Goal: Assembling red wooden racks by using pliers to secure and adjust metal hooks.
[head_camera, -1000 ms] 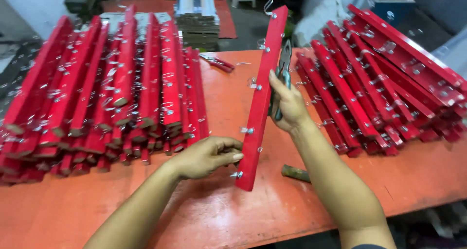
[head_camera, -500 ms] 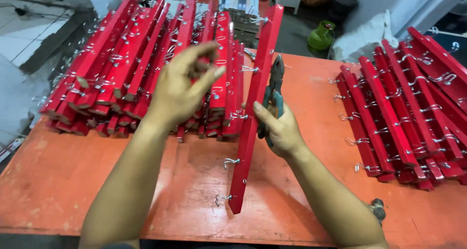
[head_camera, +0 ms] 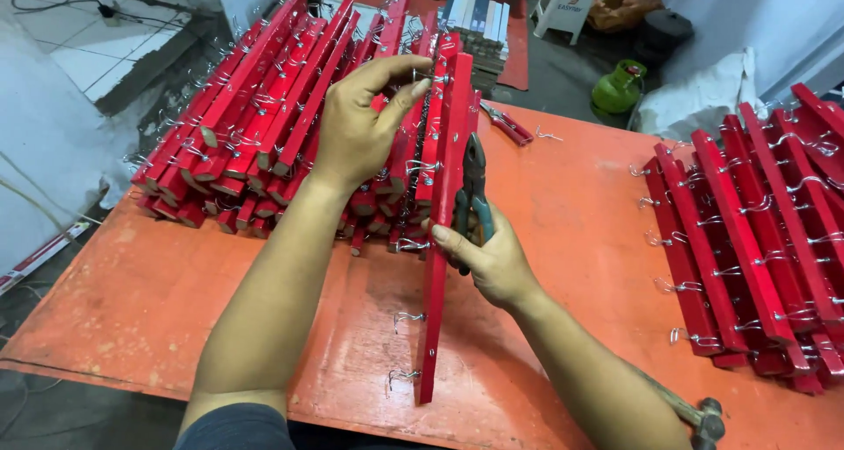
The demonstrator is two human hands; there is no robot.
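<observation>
A long red wooden slat (head_camera: 440,265) with several metal hooks along its side stands on edge on the orange table (head_camera: 571,213). My left hand (head_camera: 365,125) grips its far upper end, beside the big pile of red slats (head_camera: 264,107). Near the slat's middle, my right hand (head_camera: 488,257) rests against it while also holding a pair of pliers (head_camera: 472,186) with dark green handles, jaws pointing up. The slat leans toward the left pile.
A second pile of red hooked slats (head_camera: 756,230) fills the right side. Red-handled pliers (head_camera: 508,125) lie at the table's far edge. A hammer head (head_camera: 708,419) shows at the lower right. Stacked boxes (head_camera: 479,19), a green bottle (head_camera: 618,85) and a white stool stand behind.
My left hand rose from the slat's near end to its far end. The slat has shifted left toward the big pile, and my view moved closer.
</observation>
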